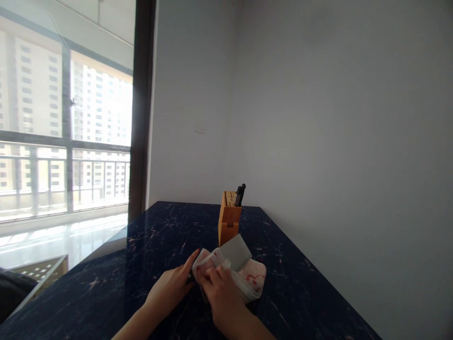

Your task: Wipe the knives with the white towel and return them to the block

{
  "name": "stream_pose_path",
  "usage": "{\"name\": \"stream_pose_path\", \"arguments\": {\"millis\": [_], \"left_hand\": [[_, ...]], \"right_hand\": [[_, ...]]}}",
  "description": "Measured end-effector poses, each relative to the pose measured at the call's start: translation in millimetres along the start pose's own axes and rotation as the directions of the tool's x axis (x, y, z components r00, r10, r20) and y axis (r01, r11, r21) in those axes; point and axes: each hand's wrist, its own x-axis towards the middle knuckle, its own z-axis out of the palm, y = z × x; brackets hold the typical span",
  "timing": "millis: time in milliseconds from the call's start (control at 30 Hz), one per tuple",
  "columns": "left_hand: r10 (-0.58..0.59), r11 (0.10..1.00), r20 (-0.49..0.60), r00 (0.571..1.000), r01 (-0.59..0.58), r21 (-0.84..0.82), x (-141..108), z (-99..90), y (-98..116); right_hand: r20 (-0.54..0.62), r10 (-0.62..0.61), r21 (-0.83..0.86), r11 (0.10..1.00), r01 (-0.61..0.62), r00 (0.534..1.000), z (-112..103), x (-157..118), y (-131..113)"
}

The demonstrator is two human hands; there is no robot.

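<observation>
My left hand (172,284) is closed around the dark handle of a cleaver, whose broad grey blade (236,253) points away to the right. A white and pink cloth (255,276) with red markings is wrapped about the near part of the blade and hangs out past its right side. With bent fingers, my right hand (223,293) grips this cloth and presses it against the blade. Cloth and fingers hide the place where blade and handle meet. Just beyond the blade stands a wooden knife block (229,222) with black-handled tools (239,194) in its right slots.
The dark blue marbled table (170,226) runs away toward a pale wall (318,141). To the left are a dark door frame (141,108) and a bright window (101,104). A chair-like frame with a perforated panel (42,271) stands by the table's left edge.
</observation>
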Motion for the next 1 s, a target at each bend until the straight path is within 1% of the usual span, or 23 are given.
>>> {"name": "stream_pose_path", "arguments": {"millis": [100, 233, 367, 533, 667, 800, 1000], "left_hand": [[-0.039, 0.998, 0.021, 0.999, 0.038, 0.056, 0.4, 0.8, 0.1], [-0.072, 0.993, 0.028, 0.997, 0.069, 0.091, 0.3, 0.2, 1.3], [-0.024, 0.996, -0.005, 1.000, 0.025, 0.081, 0.5, 1.8, -2.1], [-0.001, 0.998, -0.032, 0.999, 0.002, 0.058, 1.6, 4.2, -6.6], [-0.011, 0.998, -0.025, 1.000, 0.013, 0.062, 1.2, 4.2, -4.2], [-0.041, 0.998, -0.030, 0.999, 0.043, 0.047, -0.6, 2.5, -0.4], [-0.030, 0.999, -0.002, 1.000, 0.030, 0.041, -1.1, 0.4, 1.3]], "right_hand": [[0.017, 0.009, -0.015, 1.000, -0.008, 1.000, -3.8, 0.9, -0.8], [0.042, -0.038, -0.005, 0.999, 0.038, 0.998, -9.3, -3.6, 1.7], [0.065, -0.014, -0.046, 0.999, 0.017, 0.998, -2.2, -5.3, 3.3], [0.000, 0.022, -0.049, 0.999, -0.022, 1.000, 8.0, 3.0, -0.2], [0.000, 0.032, -0.052, 0.998, -0.032, 1.000, 3.9, 5.7, -1.4], [0.026, -0.004, -0.024, 1.000, 0.005, 1.000, -2.7, 0.5, 0.9], [0.054, 0.018, -0.058, 0.998, -0.015, 0.998, 1.7, -3.2, 1.6]]}}
